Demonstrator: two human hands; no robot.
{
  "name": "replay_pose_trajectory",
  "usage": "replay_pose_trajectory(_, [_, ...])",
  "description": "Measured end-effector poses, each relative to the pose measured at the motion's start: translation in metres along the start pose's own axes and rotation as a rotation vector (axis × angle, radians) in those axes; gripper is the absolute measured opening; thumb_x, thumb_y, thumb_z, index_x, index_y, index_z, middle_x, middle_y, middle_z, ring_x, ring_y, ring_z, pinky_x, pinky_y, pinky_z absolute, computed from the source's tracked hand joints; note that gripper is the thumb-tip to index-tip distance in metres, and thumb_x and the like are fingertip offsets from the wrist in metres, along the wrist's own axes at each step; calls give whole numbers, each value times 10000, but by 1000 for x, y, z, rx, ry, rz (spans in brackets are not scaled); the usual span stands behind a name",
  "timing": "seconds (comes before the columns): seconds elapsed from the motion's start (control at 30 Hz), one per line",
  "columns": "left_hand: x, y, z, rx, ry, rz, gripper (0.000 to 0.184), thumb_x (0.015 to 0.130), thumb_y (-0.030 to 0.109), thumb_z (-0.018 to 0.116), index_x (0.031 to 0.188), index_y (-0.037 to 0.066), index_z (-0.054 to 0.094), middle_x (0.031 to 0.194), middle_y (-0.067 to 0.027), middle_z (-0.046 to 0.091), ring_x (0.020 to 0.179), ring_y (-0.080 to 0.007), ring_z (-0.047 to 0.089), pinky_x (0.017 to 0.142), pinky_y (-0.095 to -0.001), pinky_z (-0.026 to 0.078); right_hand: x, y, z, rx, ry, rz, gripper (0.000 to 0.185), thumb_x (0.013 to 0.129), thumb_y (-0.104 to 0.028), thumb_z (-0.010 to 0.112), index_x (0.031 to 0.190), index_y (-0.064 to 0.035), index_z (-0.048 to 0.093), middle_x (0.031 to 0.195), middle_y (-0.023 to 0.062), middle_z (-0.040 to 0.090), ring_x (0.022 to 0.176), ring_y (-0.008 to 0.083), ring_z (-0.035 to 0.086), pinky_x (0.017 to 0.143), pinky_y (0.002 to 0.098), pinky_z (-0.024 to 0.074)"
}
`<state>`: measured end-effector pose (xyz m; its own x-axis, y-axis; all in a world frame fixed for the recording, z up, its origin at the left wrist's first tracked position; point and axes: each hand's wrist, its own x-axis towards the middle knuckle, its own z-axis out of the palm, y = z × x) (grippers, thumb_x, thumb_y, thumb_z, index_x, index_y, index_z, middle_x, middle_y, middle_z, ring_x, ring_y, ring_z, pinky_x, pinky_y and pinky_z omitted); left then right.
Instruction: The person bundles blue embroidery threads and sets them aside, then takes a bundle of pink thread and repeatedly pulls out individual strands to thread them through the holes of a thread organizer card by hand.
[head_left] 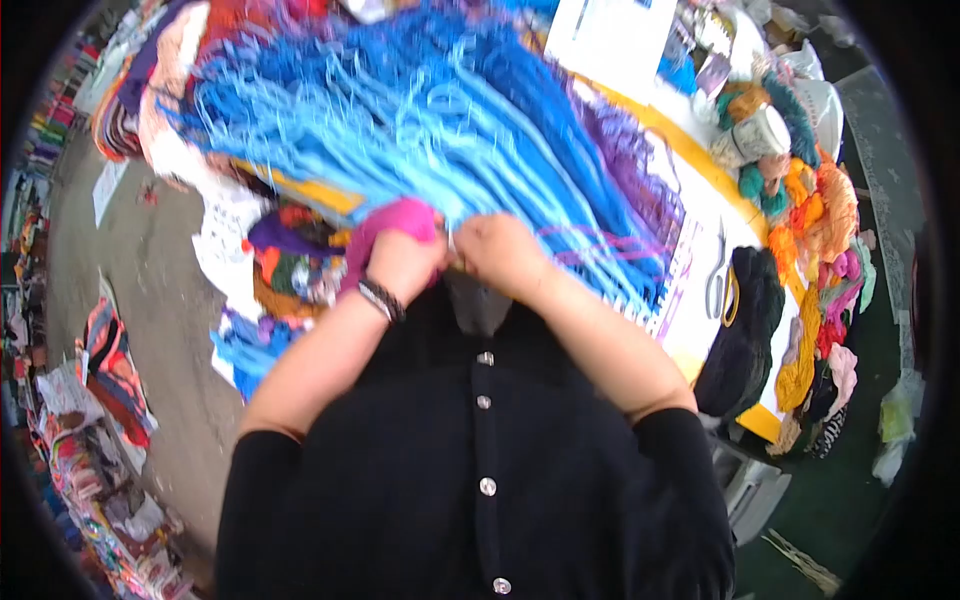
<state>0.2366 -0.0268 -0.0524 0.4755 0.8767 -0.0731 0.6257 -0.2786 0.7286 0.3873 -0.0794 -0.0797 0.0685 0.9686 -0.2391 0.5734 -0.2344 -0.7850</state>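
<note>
My left hand [408,262], with a dark bracelet at the wrist, is closed around a bundle of pink yarn [402,217]. Close beside it, my right hand [495,255] has its fingers pinched together; what lies between them is hidden and blurred. Both hands meet in front of my chest at the near edge of a large spread of blue yarn [430,130], light blue in front and darker behind. A few thin pink strands [610,245] cross the blue yarn to the right of my right hand.
Purple yarn [630,155] borders the blue. At right lie scissors [716,290], black yarn [742,330] and orange yarn [825,215], near a white cup-like container [752,137]. White paper [612,40] rests at the back. Coloured bundles [290,265] sit left; more textiles [115,370] are on the floor.
</note>
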Motion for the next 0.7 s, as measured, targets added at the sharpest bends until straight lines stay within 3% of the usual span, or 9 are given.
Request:
replay_pose_trajectory(0.03, [3, 6, -4, 270, 10, 63, 152, 672, 182, 662, 791, 86, 660, 720, -130, 642, 681, -292, 643, 616, -377, 506, 2, 3, 2, 2, -23, 27, 282, 841, -239, 483, 687, -47, 621, 579, 86, 605, 531, 212, 588, 539, 347, 460])
replay_pose_trajectory(0.07, [0, -3, 4, 27, 151, 190, 90, 685, 131, 618, 659, 46, 607, 561, -146, 569, 564, -314, 598, 526, -393, 465, 1, 6, 4, -23, 42, -41, 291, 845, -249, 486, 681, -49, 617, 591, 96, 611, 541, 230, 594, 544, 351, 462])
replay_pose_trajectory(0.17, [0, -26, 12, -192, 160, 148, 137, 674, 93, 654, 794, 31, 630, 658, -131, 616, 622, -311, 613, 565, -384, 481, -10, -5, -4, 137, 73, 9, 266, 859, -245, 540, 701, -43, 610, 600, 79, 614, 544, 199, 593, 534, 336, 457])
replay_pose_trajectory(0.2, [-1, -26, 5, 0, 288, 372, 148, 682, 98, 673, 803, 23, 632, 687, -124, 626, 632, -273, 618, 583, -355, 485, -5, 12, 7, 321, 57, 28, 185, 852, -216, 588, 803, -38, 600, 633, 58, 630, 549, 151, 589, 519, 298, 449])
replay_pose_trajectory(0.23, [-4, -29, 2, -224, 28, 76, 178, 779, 21, 646, 945, 8, 582, 784, -95, 640, 699, -155, 627, 632, -290, 502, -9, 9, 5, 301, 53, 39, 163, 853, -200, 594, 861, -37, 586, 650, 53, 635, 552, 136, 585, 514, 284, 444])
replay_pose_trajectory(0.33, [-7, -27, -6, -1212, -150, -231, 218, 833, 9, 629, 1027, 33, 532, 879, -104, 647, 738, -161, 617, 640, -264, 487, -15, -2, -5, 247, 25, 103, 248, 817, -258, 604, 971, -64, 591, 729, 118, 672, 700, 251, 663, 634, 361, 494])
replay_pose_trajectory(0.43, [-7, -15, -10, -1359, -208, -325, 219, 840, 18, 626, 1034, 24, 525, 914, -109, 650, 736, -143, 612, 637, -249, 476, -16, 0, -1, 119, 110, 25, 206, 812, -190, 576, 959, -45, 580, 754, 126, 676, 684, 223, 655, 609, 334, 487])
replay_pose_trajectory(0.6, [-12, -13, 10, -986, -221, -232, 348, 864, 12, 566, 1193, -14, 457, 1010, -114, 648, 688, -124, 591, 608, -226, 474, -14, 2, -16, 1023, -28, 273, 131, 816, -61, 516, 939, -49, 557, 685, 64, 621, 577, 117, 558, 540, 213, 418])
replay_pose_trajectory(0.7, [-11, -18, 15, -838, -251, -50, 403, 832, 10, 573, 1222, -23, 475, 936, -83, 653, 676, -122, 585, 604, -230, 471, -13, -1, -15, 1004, -73, 274, 145, 816, -51, 519, 958, -48, 544, 693, 51, 610, 590, 102, 545, 549, 209, 415])
